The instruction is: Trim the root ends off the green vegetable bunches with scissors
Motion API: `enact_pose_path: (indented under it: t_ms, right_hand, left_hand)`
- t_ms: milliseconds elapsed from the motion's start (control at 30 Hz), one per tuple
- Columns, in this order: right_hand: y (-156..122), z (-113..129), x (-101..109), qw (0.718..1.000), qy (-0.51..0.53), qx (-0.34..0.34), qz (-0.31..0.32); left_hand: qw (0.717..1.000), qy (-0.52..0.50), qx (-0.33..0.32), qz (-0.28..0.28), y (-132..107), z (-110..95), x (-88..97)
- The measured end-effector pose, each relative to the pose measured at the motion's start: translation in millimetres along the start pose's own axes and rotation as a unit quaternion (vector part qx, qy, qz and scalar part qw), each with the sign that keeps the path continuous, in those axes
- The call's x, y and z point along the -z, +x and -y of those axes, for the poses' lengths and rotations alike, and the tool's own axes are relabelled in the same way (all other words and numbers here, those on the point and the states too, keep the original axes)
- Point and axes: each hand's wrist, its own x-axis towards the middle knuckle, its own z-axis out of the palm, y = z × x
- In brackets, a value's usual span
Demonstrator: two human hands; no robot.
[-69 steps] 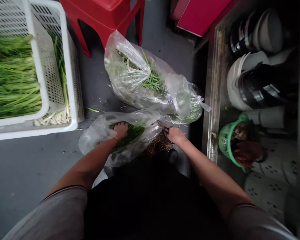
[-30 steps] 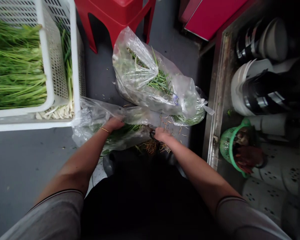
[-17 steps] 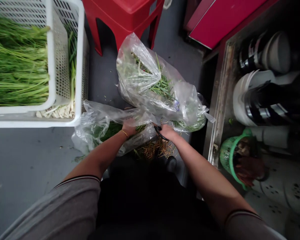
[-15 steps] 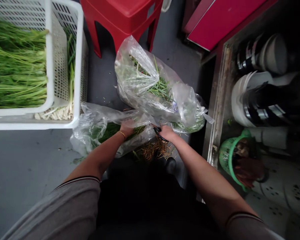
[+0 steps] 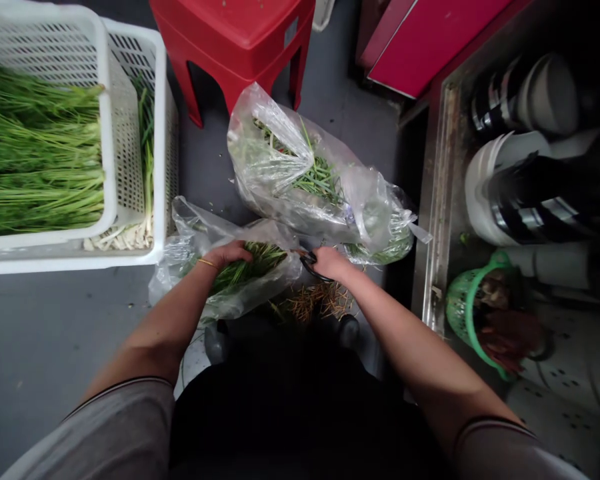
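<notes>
My left hand reaches into the mouth of a clear plastic bag, its fingers curled down on a bunch of thin green stalks. Part of its grip is hidden by the bag and the greens. Closed around black-handled scissors, my right hand is just right of the bag's opening. The scissor blades are hard to make out. Beneath them lies a heap of brownish stem cuttings on the floor. A second, knotted plastic bag with greens inside lies just beyond both hands.
Nested white crates at left hold green bunches. A red stool stands at the back. Along the right, a metal-framed shelf carries stacked bowls and a green basket.
My left hand has shifted left along the bag, and more of the green stalks show. My right hand keeps the scissors in nearly the same place. The view has moved slightly.
</notes>
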Motion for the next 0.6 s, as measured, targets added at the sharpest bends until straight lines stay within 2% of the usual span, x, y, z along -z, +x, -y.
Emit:
enact_pose_path:
  t_ms: [133, 233, 367, 533, 600]
  right_hand:
    - [-4, 12, 9, 0.999, -0.023, -0.025, 0.002]
    - [-18, 19, 5, 0.998, -0.046, -0.031, 0.027]
    - [-37, 24, -4, 0.996, -0.069, -0.047, 0.032]
    - [-45, 19, 2, 0.992, -0.085, -0.089, -0.036]
    - [-51, 21, 3, 0.991, -0.090, -0.089, -0.035]
  left_hand:
    - [0.985, -0.166, 0.009, 0.054, -6, 5, 3.0]
    - [0.978, -0.199, 0.011, 0.063, -11, 10, 8.7]
    - [0.975, -0.198, -0.024, 0.101, -15, 12, 15.9]
    - [0.981, -0.072, -0.043, 0.173, -16, 9, 13.4]
    - [0.987, -0.046, -0.062, 0.138, -19, 9, 10.9]
